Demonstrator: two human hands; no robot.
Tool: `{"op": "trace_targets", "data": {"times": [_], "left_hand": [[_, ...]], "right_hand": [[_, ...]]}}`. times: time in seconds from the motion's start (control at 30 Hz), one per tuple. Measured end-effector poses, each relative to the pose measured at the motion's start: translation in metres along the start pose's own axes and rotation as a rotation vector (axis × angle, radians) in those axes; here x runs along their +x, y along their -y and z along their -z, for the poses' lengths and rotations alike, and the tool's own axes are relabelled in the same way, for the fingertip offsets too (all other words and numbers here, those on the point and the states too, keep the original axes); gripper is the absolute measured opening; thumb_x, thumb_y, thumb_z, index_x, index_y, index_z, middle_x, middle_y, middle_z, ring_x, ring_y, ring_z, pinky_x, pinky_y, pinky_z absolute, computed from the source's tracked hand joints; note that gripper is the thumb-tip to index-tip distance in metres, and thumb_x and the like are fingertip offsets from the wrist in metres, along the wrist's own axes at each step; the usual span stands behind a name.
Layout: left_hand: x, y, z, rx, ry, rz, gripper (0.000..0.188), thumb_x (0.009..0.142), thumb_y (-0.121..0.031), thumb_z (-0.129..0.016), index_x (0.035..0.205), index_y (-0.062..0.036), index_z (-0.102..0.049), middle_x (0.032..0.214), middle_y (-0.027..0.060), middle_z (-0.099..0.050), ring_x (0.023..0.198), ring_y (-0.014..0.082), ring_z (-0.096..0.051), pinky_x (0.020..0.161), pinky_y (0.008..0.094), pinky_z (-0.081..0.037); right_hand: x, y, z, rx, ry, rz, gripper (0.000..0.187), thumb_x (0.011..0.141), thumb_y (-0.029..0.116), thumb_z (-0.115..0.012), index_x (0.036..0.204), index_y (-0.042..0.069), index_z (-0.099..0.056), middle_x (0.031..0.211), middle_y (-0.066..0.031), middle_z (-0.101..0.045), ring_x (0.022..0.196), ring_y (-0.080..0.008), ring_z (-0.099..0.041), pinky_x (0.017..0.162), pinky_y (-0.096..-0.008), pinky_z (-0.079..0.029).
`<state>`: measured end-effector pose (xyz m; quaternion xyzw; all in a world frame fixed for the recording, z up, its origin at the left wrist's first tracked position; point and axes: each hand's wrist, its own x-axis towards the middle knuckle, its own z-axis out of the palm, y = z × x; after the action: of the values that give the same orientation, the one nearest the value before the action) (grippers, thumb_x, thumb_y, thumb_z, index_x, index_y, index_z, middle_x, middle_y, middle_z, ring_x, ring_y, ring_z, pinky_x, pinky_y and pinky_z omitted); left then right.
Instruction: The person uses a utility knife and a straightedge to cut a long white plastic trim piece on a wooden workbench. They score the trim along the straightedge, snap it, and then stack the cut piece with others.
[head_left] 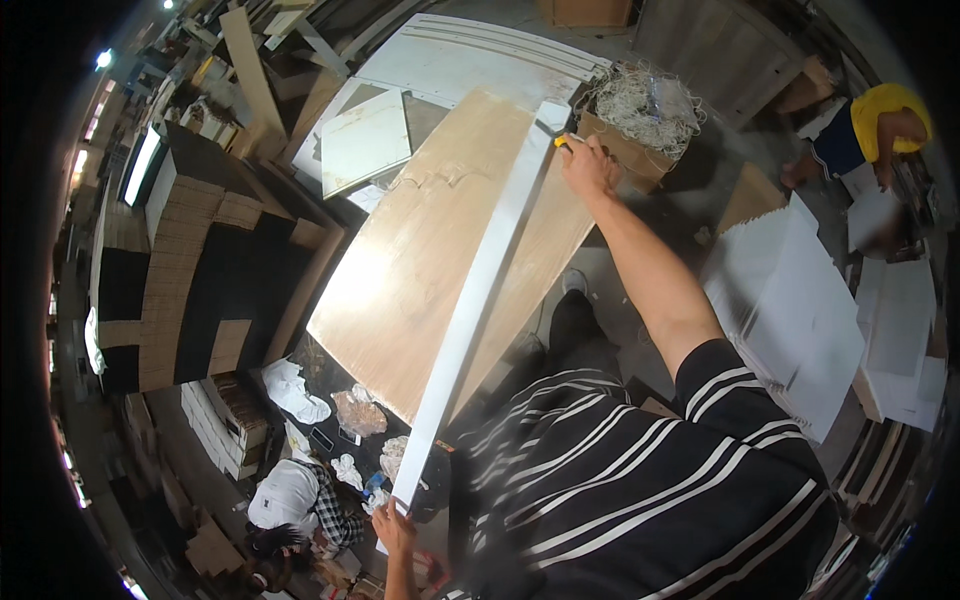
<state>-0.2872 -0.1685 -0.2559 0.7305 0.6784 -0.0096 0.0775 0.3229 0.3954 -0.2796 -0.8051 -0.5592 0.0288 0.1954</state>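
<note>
A long white strip of board (480,275) runs diagonally across a wood-grain panel (400,275). Its near end is gripped by my left hand (395,530), fingers closed on the edge. At the far end, my right hand (592,168) is closed round a small yellow-handled tool (562,142), which looks like a utility knife. The tool's thin dark tip lies over the strip; whether it touches the surface I cannot tell.
A white panel piece (366,142) lies at the panel's far left. Beyond the right hand, a cardboard box (625,150) holds tangled string (645,108). Stacked white boards (785,300) stand at right. One co-worker in yellow (885,125) bends at far right, another (290,497) lower left.
</note>
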Motion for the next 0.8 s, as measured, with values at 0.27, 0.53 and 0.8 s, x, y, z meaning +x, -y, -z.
{"op": "trace_targets", "data": {"times": [0.27,0.53,0.8], "left_hand": [[-0.010,0.021,0.029,-0.040,0.115,0.130,0.063,0.077,-0.003,-0.062,0.138,-0.0025,-0.050,0.121,0.0238,-0.057,0.110,0.0436,-0.055,0.094,0.0524,-0.043],[0.160,0.005,0.060,-0.267,-0.218,0.145,0.059,0.075,0.007,-0.057,0.134,0.0023,-0.055,0.128,0.0256,-0.058,0.119,0.0439,-0.056,0.105,0.0481,-0.044],[0.442,-0.263,0.044,-0.502,-0.307,-0.504,0.035,0.081,0.003,-0.067,0.115,-0.0038,-0.068,0.120,0.0206,-0.066,0.113,0.0392,-0.061,0.096,0.0476,-0.049]], "right_hand": [[-0.048,0.002,0.019,0.143,0.110,-0.095,0.039,0.098,0.036,-0.063,0.136,0.027,-0.066,0.119,-0.0118,-0.059,0.110,-0.0345,-0.063,0.094,-0.0511,-0.049],[-0.062,-0.039,0.042,0.110,0.031,-0.147,0.039,0.096,0.037,-0.065,0.134,0.025,-0.068,0.115,-0.0093,-0.062,0.108,-0.0334,-0.064,0.090,-0.0481,-0.051],[-0.053,-0.078,0.058,0.093,-0.011,-0.172,0.036,0.095,0.036,-0.067,0.129,0.026,-0.071,0.115,-0.0084,-0.063,0.106,-0.0327,-0.065,0.092,-0.0480,-0.051]]}}
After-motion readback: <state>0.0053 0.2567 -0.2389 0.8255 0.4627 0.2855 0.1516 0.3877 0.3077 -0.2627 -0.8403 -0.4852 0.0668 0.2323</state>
